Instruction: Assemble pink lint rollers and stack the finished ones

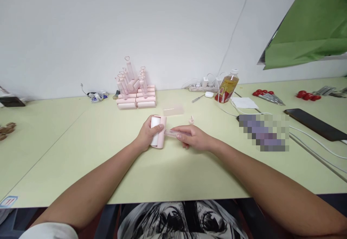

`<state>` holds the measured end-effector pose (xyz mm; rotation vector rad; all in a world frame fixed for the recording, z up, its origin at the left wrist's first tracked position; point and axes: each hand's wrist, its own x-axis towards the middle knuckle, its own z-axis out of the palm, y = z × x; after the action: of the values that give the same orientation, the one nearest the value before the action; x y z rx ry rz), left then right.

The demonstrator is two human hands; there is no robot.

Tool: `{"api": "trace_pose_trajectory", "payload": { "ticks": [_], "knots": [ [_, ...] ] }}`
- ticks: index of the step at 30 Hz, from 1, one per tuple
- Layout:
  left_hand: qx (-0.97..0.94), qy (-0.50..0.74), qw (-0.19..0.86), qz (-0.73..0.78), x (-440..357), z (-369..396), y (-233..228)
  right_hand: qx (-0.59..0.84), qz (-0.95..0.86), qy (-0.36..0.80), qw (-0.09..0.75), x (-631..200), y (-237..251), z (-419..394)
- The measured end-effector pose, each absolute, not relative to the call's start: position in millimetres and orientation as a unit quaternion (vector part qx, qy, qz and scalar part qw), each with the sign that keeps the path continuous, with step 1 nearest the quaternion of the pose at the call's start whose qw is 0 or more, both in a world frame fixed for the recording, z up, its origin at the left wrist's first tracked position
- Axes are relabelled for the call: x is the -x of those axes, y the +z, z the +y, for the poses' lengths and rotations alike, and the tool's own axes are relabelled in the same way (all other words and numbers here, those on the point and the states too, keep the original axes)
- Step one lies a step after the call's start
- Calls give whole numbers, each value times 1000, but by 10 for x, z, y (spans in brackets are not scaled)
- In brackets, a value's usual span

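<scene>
Hands meet mid-tabletop [81,137], just in front of you. Your left hand [146,135] wraps the pink roller housing [157,132], fingers closed around it, thumb over the white roll, pinning it to the surface so it can't spin or slide. Your right hand [193,137] holds the clear pink handle [173,133], fingers pinched narrow on its shaft, its tip touching the side of the housing. The handle lies flat and roughly in line with the housing's end, which looks like the reason for the low grip: both parts sit level on the tabletop, so they line up without you carrying any weight.

A clear flat cover piece [173,110] lies just behind the housing, and a small pink cap [191,119] sits just behind your right hand. Both are apart from the hands, within easy reach.

Further back near the wall: a stack of pink rollers and handles [135,87], housings laid flat in rows and handles leaning upright on top. To the right of that, a power strip [203,86], a tilted bottle [227,86], white paper [244,102], red-handled tools [267,96] and a dark phone [316,123], all well apart from the work. Cables run along the right side.
</scene>
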<state>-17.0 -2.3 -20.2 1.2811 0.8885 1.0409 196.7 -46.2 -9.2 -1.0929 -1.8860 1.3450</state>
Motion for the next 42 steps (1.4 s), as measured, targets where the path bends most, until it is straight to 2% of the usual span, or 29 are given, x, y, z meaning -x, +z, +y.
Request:
{"api": "trace_pose_trajectory", "payload": {
  "ticks": [8,11,14,17,19,21,23,27,29,33,42],
  "knots": [
    [-560,436,610,353,146,-117,-43,441,-743,367,345,-1931,-154,-440],
    [-529,461,611,365,118,-121,-18,423,-722,336,432,-2040,-98,-350],
    [-496,473,618,385,109,-78,-71,523,-640,266,497,-2213,-38,-220],
    [-477,475,629,389,136,-5,-136,665,-621,162,382,-2353,-55,-89],
    [-464,485,635,384,160,34,-153,701,-638,146,284,-2390,-112,-24],
    [-454,493,640,377,175,53,-146,701,-661,142,230,-2386,-174,13],
    [-449,497,642,374,178,55,-127,675,-669,171,258,-2358,-209,21],
    [-432,504,644,381,166,46,-110,533,-604,415,423,-2286,-169,-41],
    [-425,504,647,383,163,49,-117,455,-575,501,460,-2256,-126,-89],
    [-430,502,646,381,169,60,-136,411,-576,533,464,-2224,-82,-159],
    [-473,475,644,369,177,26,-161,355,-598,596,400,-2220,-62,-231]
  ]
}}
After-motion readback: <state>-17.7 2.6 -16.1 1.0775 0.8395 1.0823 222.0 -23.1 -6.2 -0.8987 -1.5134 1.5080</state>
